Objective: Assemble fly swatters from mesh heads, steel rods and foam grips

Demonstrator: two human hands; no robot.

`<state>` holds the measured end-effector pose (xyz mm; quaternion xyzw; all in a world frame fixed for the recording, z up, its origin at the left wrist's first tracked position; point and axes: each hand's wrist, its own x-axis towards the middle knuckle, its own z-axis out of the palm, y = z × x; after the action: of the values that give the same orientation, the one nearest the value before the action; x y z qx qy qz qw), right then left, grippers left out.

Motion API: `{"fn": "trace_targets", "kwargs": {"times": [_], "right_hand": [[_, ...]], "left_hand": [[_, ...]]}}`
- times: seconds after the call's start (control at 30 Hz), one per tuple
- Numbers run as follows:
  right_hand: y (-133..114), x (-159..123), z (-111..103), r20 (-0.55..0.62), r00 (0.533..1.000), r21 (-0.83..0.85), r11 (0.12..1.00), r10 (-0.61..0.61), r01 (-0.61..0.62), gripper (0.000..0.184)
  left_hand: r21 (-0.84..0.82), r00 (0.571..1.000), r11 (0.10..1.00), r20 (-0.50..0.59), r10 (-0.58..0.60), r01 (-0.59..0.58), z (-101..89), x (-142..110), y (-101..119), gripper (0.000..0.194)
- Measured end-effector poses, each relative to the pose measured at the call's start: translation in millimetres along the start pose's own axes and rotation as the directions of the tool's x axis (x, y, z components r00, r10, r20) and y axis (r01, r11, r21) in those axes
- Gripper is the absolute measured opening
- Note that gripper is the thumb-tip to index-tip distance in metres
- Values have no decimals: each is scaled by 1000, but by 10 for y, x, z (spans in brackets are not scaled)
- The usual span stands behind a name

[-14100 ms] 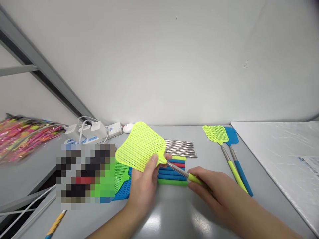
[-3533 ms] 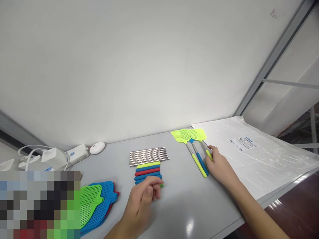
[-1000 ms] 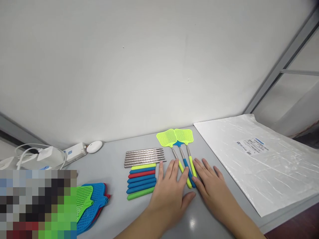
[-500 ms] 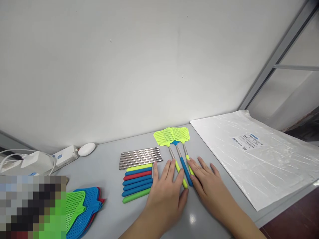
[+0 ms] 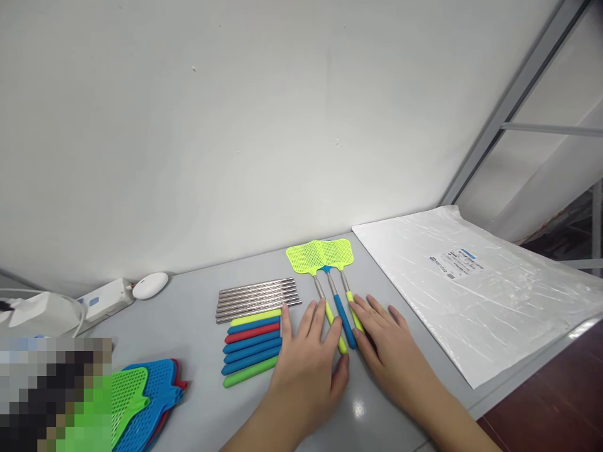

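Note:
Three assembled fly swatters lie side by side on the grey table: a yellow-green one [image 5: 304, 258] on the left, a blue one [image 5: 345, 323] in the middle with its head mostly covered, and another yellow-green one [image 5: 339, 253] on the right. My left hand [image 5: 308, 361] rests flat with fingers apart, between the left swatter's grip and a row of loose coloured grips [image 5: 252, 345], covering their right ends. Fingers outstretched, my right hand [image 5: 386, 336] lies over the right swatter's yellow-green grip. Above the loose grips several metal rods [image 5: 257, 299] are lined up.
At lower left, green [image 5: 129, 392], blue [image 5: 162, 376] and red [image 5: 181, 380] swatter heads are stacked, partly behind a pixelated patch. A power strip [image 5: 108, 300] and a white oval device [image 5: 151, 285] sit near the wall. White plastic-wrapped packaging [image 5: 471, 301] covers the table's right side.
The view has shifted slightly, so everything appears a little farther left. Both hands keep nearly the same places beside the swatters, which have not visibly moved on the table.

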<state>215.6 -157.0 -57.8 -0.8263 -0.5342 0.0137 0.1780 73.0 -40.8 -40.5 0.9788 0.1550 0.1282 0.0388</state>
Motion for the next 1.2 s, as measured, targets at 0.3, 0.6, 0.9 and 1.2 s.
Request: {"fn": "trace_targets", "kwargs": {"times": [0.3, 0.6, 0.9, 1.2], "right_hand": [[-3, -12, -16, 8, 999, 9, 999, -37, 37, 45], [-54, -30, -40, -20, 998, 24, 998, -61, 62, 43], [-71, -199, -70, -153, 988, 165, 986, 18, 8, 29], [-86, -185, -66, -155, 986, 156, 985, -54, 79, 31]], "left_hand": [[1, 1000, 1000, -9, -3, 3, 11, 33, 5, 46], [12, 999, 1000, -32, 2, -2, 2, 49, 21, 45], [-10, 1000, 1000, -15, -17, 17, -1, 31, 8, 44], [-26, 1000, 1000, 9, -15, 15, -1, 43, 3, 46]]}}
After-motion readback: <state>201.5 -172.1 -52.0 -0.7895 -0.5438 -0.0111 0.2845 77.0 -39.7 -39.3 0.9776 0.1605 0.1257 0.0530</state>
